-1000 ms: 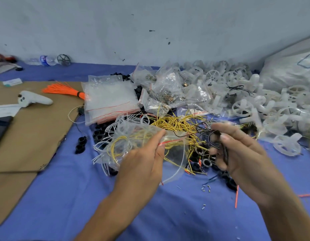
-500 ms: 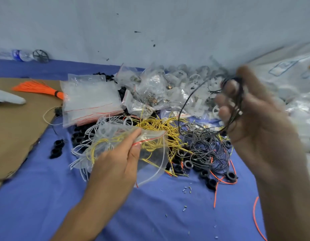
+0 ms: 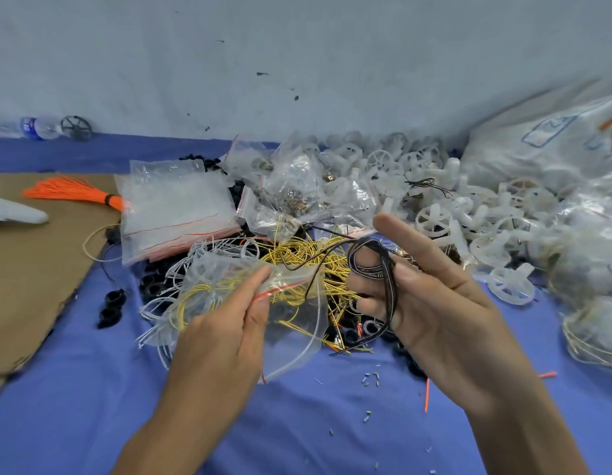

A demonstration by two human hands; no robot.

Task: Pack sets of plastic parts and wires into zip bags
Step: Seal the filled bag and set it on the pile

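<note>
Right hand [image 3: 434,303] drops beside zip bag [image 3: 226,275], gripping black wire coil [image 3: 388,269]. Left hand [image 3: 229,327] pinches bag (yellow wire [image 3: 191,296] inside); coil unpacked.

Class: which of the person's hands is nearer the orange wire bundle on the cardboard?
Left. The left hand, pinching a zip bag, is right of the orange wire bundle; the right hand, holding black wire, is farther right.

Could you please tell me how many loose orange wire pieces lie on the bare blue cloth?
2: one orange wire piece left of the right wrist, another right of it; the pile may hide more.
</note>
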